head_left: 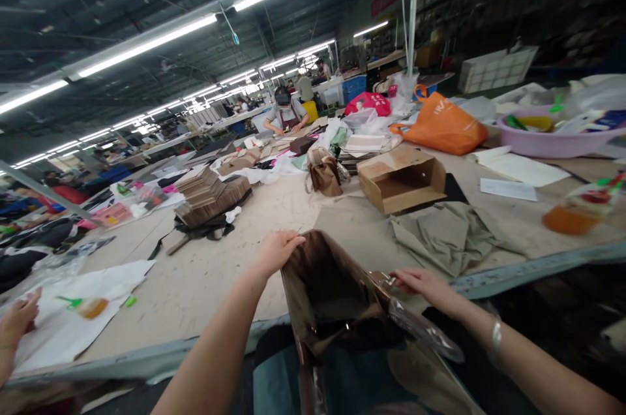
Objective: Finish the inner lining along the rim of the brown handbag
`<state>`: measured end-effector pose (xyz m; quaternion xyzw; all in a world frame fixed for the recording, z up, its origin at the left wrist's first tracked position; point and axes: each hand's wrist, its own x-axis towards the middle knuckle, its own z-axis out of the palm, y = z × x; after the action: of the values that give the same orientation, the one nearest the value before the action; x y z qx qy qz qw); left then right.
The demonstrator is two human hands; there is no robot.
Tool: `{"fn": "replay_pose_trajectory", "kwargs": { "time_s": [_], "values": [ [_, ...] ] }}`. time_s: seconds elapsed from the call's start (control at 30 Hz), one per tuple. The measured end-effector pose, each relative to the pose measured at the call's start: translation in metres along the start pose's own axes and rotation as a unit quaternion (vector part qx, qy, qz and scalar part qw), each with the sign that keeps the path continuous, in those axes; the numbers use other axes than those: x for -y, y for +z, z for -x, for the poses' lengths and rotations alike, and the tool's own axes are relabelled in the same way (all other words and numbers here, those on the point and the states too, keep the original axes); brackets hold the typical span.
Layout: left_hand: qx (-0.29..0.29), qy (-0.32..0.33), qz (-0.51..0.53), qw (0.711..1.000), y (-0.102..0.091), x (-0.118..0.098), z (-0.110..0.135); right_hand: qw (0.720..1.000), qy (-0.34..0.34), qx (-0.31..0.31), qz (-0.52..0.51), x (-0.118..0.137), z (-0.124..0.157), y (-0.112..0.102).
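Brown, soft-walled bag with a wide mouth and a dark, slightly glossy lining [333, 275] sits right in front of the wearer, at the near edge of the long beige-topped bench [235, 278], its mouth gaping and its lower part out past the edge. The left hand [280, 252] is pinching the far left corner of the rim. The right hand [423, 288] has its fingertips closed on a small silvery metal fitting [388, 278] at the bag's right side; whether it grips the cloth too, I cannot tell. Beside that fitting hangs one clear plastic-wrapped strip [425, 330].

The step in hand looks like spreading the mouth and handling the fitting; a next move would, I judge, call for keeping the rim steady, since the walls seem apt to fold inward.

Counted on the bench: one smaller brown bag [327, 170], one open cardboard box [402, 181], one crumpled grey-green cloth [443, 235], one orange carrier bag [437, 124], one lilac plastic basin [542, 141], and two bottles of orange liquid, one at the right [572, 219] and one at the left [90, 307]. One heap of stacked brown pieces [212, 193] holds too many to count. At the far left, one co-worker's hand [22, 318] shows.
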<state>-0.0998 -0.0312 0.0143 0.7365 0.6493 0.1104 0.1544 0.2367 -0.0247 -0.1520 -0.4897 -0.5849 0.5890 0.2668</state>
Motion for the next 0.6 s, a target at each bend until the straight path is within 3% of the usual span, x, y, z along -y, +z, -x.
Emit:
{"fn": "replay_pose_trajectory", "kwargs": {
  "time_s": [0.17, 0.3, 0.37, 0.47, 0.6],
  "values": [
    [0.14, 0.031, 0.131, 0.981, -0.011, 0.001, 0.008, 0.994, 0.054, 0.011, -0.09, -0.031, 0.032, 0.008],
    [0.092, -0.046, -0.019, 0.995, -0.009, 0.0, 0.005, 0.986, 0.065, 0.062, -0.137, -0.036, 0.048, 0.024],
    [0.058, -0.079, -0.094, 0.991, -0.006, 0.001, 0.002, 0.972, 0.115, 0.083, -0.186, -0.036, 0.057, 0.033],
    [0.034, -0.092, -0.126, 0.987, -0.004, 0.002, -0.002, 0.928, 0.196, 0.121, -0.292, -0.035, 0.072, 0.044],
    [0.014, -0.111, -0.089, 0.99, -0.003, 0.002, 0.003, 0.872, 0.23, 0.198, -0.384, -0.035, 0.086, 0.056]
  ]
}}
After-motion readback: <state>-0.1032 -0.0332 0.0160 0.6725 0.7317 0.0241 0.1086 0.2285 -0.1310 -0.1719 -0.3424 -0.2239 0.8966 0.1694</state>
